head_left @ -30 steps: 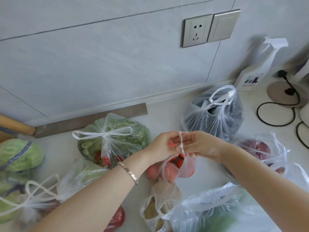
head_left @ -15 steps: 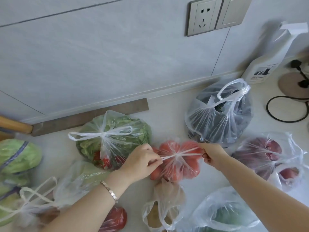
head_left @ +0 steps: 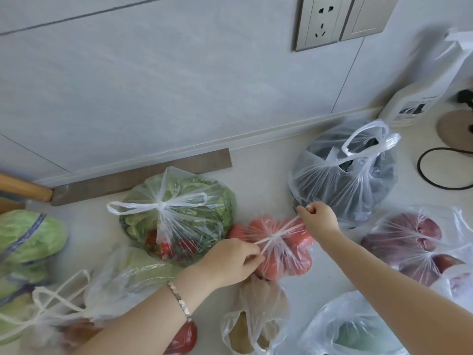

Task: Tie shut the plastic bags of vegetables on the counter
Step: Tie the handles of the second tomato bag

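Right hand (head_left: 318,221) has risen, drawing tomato bag (head_left: 289,261) handles taut, seemingly knotted.

We see the spray bottle (head_left: 419,93) blurred and cropped at the upper right; the lower-left bag (head_left: 51,311) runs off frame.

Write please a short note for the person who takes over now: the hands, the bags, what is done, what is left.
Left hand: pinches one handle of the tomato bag.
Right hand: pinches the other handle. The handles are taut and cross in a knot over the tomatoes.
Done: the leafy greens bag, beside it on the left, is tied.
Left: finish the tomato knot. The dark greens bag by the wall shows a gap at its mouth; the brownish bag in front looks open. The other bags I cannot judge.
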The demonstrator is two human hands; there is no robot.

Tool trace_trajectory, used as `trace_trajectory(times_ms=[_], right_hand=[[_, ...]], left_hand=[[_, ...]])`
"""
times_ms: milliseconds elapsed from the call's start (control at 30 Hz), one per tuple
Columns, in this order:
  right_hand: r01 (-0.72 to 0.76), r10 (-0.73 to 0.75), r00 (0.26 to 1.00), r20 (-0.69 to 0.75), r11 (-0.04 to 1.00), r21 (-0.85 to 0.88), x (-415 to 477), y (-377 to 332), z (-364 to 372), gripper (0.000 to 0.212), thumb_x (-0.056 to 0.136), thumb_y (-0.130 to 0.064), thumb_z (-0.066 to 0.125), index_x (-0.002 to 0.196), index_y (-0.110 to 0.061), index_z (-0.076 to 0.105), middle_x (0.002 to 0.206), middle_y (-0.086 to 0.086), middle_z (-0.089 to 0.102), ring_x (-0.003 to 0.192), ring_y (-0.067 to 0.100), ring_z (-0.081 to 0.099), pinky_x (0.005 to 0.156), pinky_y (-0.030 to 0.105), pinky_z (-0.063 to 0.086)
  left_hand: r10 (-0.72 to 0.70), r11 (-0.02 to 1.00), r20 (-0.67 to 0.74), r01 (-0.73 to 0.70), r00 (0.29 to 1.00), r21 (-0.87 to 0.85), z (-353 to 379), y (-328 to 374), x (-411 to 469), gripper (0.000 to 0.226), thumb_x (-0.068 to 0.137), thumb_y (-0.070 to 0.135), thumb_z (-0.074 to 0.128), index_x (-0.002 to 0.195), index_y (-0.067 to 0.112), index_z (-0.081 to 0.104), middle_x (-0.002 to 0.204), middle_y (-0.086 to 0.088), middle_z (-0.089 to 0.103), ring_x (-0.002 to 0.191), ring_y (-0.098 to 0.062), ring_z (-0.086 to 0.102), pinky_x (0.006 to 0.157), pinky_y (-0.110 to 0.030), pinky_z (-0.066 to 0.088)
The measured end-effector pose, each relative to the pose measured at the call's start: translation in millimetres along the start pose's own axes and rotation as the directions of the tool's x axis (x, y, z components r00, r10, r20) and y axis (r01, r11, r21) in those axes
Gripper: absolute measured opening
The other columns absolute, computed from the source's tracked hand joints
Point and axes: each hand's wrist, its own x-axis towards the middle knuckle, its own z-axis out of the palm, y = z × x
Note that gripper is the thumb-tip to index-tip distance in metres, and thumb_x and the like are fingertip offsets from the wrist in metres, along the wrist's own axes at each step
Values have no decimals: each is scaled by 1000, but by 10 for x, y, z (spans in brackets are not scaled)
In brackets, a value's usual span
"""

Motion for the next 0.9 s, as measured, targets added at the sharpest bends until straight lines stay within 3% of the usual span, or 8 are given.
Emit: trace_trajectory(times_ms=[167, 267, 400, 467, 633, 733, 833, 900], right_hand=[[-208, 227, 971, -74, 955, 211, -154, 328, 63, 47, 88, -17, 56, 51, -15, 27, 53, 3, 28, 52, 18, 26, 53, 27, 25], [76, -67, 980, -189, 996, 36, -253, 309, 70, 34, 89, -16, 53, 60, -13, 35, 56, 2, 38, 59, 23, 36, 59, 31, 33], [616, -734, 674, 80, 500, -608, -261, 481, -18, 15, 74, -17, 73, 88, -15, 69, 62, -4, 66, 55, 22, 55, 52, 33, 48], [624, -721, 654, 229, 342, -703, -204, 612, -128, 25, 77, -29, 61, 99, -26, 73, 56, -10, 63, 51, 18, 57, 49, 28, 48], [583, -647, 704, 295, 288, -760, -228, 662, -204, 42, 80, -32, 40, 108, -29, 71, 50, -9, 57, 52, 16, 56, 49, 27, 48], [563, -556, 793, 248, 516, -645, -323, 619, -184, 29, 88, -15, 49, 110, -19, 66, 72, -6, 68, 75, 25, 59, 69, 34, 48], [378, -343, 924, 168, 883, -280, -463, 411, -225, 32, 87, -10, 51, 57, -19, 49, 50, -6, 42, 55, 15, 41, 54, 26, 31], [205, -211, 967, 142, 977, 55, -504, 273, -252, 39, 85, -8, 54, 52, -13, 35, 47, -6, 29, 48, 11, 27, 51, 24, 23]], left_hand=[[-74, 996, 1, 74, 997, 43, 34, -208, -27, 29, 93, 27, 46, 66, 18, 45, 66, -8, 56, 66, -27, 53, 62, -33, 39], [-50, 982, -95, 66, 994, 177, -20, -161, 80, 20, 96, 27, 40, 94, 14, 55, 70, -12, 64, 64, -30, 60, 55, -30, 35], [114, 862, -130, -33, 985, 506, -10, -175, 136, 45, 92, 35, 34, 136, 36, 42, 48, 3, 59, 38, -15, 55, 40, -19, 20], [168, 821, -74, -98, 983, 562, 78, -143, 165, 46, 98, 32, 28, 141, 46, 23, 69, -1, 66, 61, -21, 64, 53, -25, 28], [-10, 839, 58, -23, 998, 544, 187, -75, 158, 53, 101, 26, 22, 144, 44, -1, 96, -9, 68, 85, -31, 63, 64, -33, 34], [-45, 849, 89, -9, 995, 528, 213, -46, 147, 58, 99, 20, 27, 145, 43, 1, 99, -9, 68, 87, -32, 63, 66, -34, 36], [-56, 935, -51, 70, 997, 346, 128, -3, 89, 54, 98, 24, 33, 145, 40, 13, 99, -5, 68, 86, -27, 65, 72, -34, 46], [-111, 976, -195, 143, 975, 161, 38, -21, 16, 43, 94, 23, 43, 136, 31, 38, 88, 1, 68, 76, -21, 64, 69, -30, 47]])
